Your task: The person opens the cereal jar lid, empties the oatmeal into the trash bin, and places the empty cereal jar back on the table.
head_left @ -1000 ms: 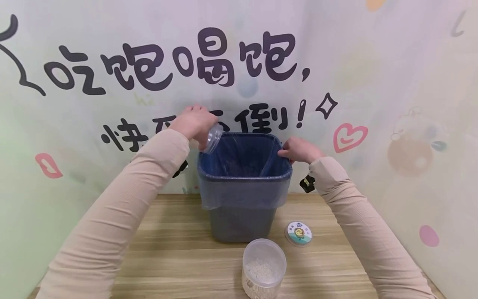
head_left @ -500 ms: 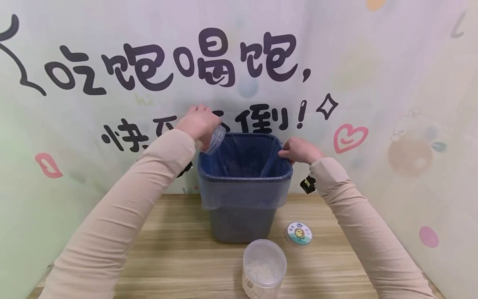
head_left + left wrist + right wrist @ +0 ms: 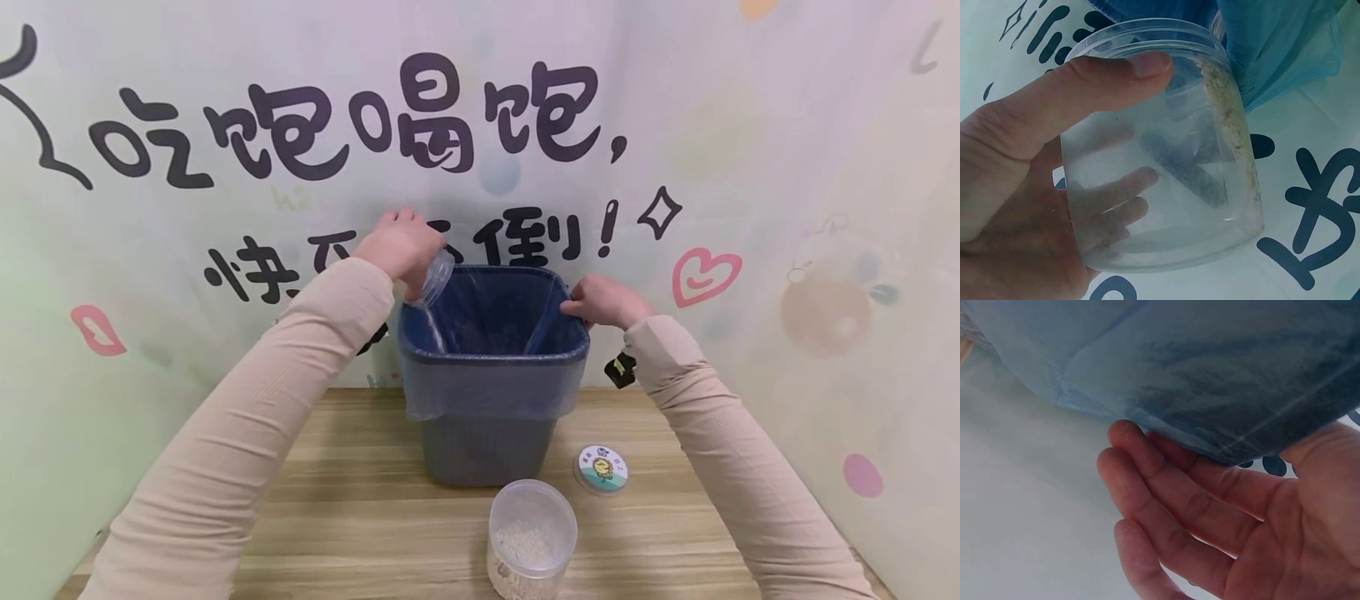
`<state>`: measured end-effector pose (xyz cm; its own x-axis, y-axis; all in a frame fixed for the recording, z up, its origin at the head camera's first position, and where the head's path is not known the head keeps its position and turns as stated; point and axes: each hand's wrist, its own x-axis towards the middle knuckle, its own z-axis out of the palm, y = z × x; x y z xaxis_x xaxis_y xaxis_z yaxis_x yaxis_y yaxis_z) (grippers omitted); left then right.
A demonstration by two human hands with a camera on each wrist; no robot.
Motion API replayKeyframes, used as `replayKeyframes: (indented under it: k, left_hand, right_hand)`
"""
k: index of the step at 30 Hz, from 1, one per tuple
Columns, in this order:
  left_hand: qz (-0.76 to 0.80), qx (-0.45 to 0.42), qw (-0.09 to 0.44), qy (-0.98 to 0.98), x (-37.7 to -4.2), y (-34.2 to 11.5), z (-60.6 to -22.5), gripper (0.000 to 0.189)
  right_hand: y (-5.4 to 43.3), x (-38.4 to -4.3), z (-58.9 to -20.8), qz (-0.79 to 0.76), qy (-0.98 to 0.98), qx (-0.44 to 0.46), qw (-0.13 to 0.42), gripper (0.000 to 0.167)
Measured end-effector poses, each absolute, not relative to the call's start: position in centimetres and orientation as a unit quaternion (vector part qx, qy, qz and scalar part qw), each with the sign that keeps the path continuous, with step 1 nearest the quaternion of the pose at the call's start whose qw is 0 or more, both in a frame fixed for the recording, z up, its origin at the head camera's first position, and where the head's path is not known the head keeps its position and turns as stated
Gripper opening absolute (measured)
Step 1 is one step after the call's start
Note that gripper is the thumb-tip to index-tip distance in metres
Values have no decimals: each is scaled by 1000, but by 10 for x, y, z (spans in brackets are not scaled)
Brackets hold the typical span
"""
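Desk (image 3: pixel 337 475): carries bin, standing jar, lid.
Bin (image 3: pixel 483 454): upright, lined; open room above its mouth, between the hands.
Left hand (image 3: pixel 397 246): wrapped round held jar; nearer the bin's left rim.
Right hand (image 3: pixel 606 300): grips right rim, thumb inward.
Standing jar (image 3: pixel 534 533): lidless, before bin.
Held jar (image 3: pixel 1191 231): axis tipped, mouth toward bin; rim contact unclear.
Lid (image 3: pixel 602 469): flat, right of bin.
Grains (image 3: pixel 1229 112): along jar's low wall.

Head looks down; close wrist views share bin (image 3: pixel 486 450).
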<state>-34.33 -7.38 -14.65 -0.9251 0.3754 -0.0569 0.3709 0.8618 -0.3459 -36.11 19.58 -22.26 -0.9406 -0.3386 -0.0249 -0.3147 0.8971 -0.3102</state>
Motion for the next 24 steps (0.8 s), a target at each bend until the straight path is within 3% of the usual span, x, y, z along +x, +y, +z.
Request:
replayKeyframes:
  k: [24]
  left_hand:
    - [200,-190,8,-961,-343,-69,-149,66]
  right_hand:
    - [195,-362,-223,-148,974,-170,35,29]
